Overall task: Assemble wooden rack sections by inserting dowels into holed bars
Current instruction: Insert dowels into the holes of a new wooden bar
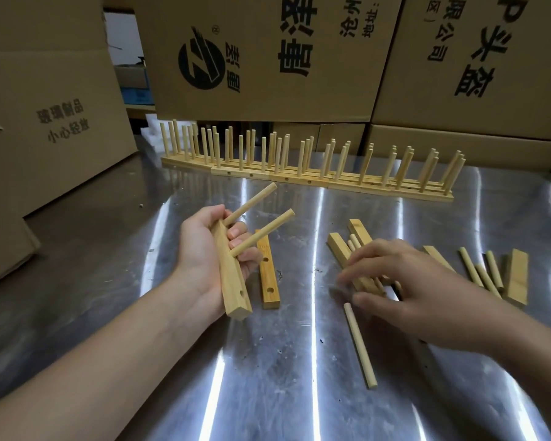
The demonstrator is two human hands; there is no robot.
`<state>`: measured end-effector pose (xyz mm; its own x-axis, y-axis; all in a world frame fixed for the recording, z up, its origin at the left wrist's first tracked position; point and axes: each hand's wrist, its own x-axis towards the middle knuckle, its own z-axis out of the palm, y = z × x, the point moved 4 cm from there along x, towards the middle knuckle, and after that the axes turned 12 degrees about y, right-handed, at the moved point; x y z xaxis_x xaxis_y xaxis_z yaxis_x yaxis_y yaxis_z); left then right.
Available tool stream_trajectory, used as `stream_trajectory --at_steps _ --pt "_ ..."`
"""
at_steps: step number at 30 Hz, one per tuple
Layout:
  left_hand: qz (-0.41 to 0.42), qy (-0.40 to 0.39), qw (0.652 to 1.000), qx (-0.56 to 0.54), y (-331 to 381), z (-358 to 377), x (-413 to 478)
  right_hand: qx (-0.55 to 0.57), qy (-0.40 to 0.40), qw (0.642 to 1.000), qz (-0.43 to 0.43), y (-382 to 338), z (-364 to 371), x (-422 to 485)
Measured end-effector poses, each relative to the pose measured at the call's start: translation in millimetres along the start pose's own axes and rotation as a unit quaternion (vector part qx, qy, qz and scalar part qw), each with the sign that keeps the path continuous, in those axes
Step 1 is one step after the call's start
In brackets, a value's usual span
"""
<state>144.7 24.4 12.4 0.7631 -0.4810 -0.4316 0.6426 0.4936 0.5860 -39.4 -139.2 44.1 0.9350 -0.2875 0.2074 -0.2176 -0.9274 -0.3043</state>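
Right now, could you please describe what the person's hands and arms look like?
The left hand and right hand are bare: no gloves, rings or watch visible. No sleeves reach the forearms in view.

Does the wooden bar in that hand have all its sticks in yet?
Not full. The bar in the left hand has two dowels sticking out, and one hole near its lower end is empty.
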Motion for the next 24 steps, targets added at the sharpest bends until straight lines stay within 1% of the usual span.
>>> stream_trajectory --at_steps 3,5,9,11,12,14,16,18,20,21,24 --pt "-0.009 0.003 1.0 -0.007 0 0 1 -0.006 -0.063 0.997 -0.032 -2 -3 -5" --pt "-0.016 0.004 1.0 -0.011 -1 -1 2 -0.009 -0.079 0.995 -0.055 -8 1 -6" --pt "-0.024 0.003 1.0 -0.014 -4 -2 4 0.018 -0.031 0.997 -0.073 -16 10 -4" --pt "-0.027 0.003 1.0 -0.015 -4 -2 5 0.076 0.022 0.995 -0.061 -20 9 -3" --pt "-0.028 0.004 1.0 -0.014 -5 -2 5 0.126 0.048 0.99 -0.048 -22 8 -2" --pt "-0.028 0.006 1.0 -0.013 -5 -2 5 0.257 0.063 0.964 -0.015 -25 7 -2" --pt "-0.026 0.007 1.0 -0.013 -5 -2 5 0.382 0.043 0.923 0.025 -27 10 -2" --pt "-0.024 0.007 1.0 -0.011 -5 -2 5 0.47 0.025 0.88 0.064 -28 15 -2" --pt "-0.022 0.01 1.0 -0.011 -5 -3 5 0.527 0.029 0.843 0.101 -27 20 -1" --pt "-0.02 0.01 1.0 -0.012 -5 -3 5 0.539 0.039 0.834 0.112 -26 22 -1" --pt "-0.009 0.013 1.0 -0.013 -4 -2 6 0.543 0.06 0.83 0.116 -24 25 0"
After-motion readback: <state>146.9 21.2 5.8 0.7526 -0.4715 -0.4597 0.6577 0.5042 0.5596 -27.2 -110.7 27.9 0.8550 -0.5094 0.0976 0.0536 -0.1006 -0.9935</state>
